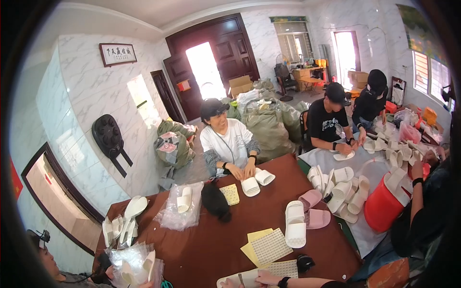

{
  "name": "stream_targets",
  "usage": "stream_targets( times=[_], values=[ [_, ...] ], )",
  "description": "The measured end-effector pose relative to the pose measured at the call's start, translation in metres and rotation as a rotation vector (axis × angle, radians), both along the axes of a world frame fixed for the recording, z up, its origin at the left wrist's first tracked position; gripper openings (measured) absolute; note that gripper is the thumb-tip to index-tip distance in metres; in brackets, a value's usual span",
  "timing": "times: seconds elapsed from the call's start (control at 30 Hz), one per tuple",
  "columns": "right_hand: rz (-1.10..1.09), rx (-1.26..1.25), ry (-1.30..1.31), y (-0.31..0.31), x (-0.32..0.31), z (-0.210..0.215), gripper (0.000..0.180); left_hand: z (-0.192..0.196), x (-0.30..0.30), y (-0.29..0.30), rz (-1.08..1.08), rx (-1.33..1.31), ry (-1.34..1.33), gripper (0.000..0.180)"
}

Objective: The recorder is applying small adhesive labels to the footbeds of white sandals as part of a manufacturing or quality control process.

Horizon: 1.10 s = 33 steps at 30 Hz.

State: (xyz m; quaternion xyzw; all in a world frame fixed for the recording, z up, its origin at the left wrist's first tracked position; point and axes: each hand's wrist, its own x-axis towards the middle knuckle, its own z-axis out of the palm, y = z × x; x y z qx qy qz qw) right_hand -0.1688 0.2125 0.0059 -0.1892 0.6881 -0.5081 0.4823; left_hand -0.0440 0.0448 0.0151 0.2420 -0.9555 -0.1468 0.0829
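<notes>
Across the foreground of a marble-walled room stretches a bench under brown cloth [192, 254]; to its right is a second bench covered in grey [372, 163]. Behind the brown bench stand bulging green sacks [269, 129]. At its far edge a co-worker in a white top [230, 139] has both hands by a pair of white slippers [250, 187]. On the grey bench, a heap of pale slippers [342, 192] lies beside a red tub [382, 206]. Near the brown bench's right side, a white pair [295, 233] lies next to a pink pair [318, 218]. A patterned white sheet [272, 246] partly covers yellow paper [248, 252]. At the lower edge, partly cut off, a cream slipper [249, 277] lies on the bench, just below the sheets. Both of the wearer's hands touch it: the right hand [267, 277], with a black wristband, and the left hand [232, 283], mostly out of frame. Whether either one's fingers close around it, I cannot tell. Smallest is a black object [305, 263] nearby.
</notes>
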Motion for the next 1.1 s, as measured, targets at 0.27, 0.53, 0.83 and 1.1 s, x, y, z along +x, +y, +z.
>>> stream_targets(
  times=[0.27,0.53,0.83,1.1],
  values=[
    [-0.008,-0.115,-0.105,0.003,-0.006,0.017,0.025,-0.007,0.003,-0.014,0.114,0.243,0.048,0.04],
    [-0.246,-0.237,-0.055,0.063,-0.029,0.044,0.018,0.053,-0.028,0.015,-0.139,0.296,0.272,0.032],
    [-0.995,-0.475,-0.162,0.156,-0.037,0.093,0.012,0.06,-0.027,0.02,-0.273,0.441,0.41,0.039],
    [-1.4,-0.686,-0.059,0.211,-0.06,0.091,0.007,0.049,0.02,-0.001,-0.247,0.299,0.309,0.036]
  ],
)
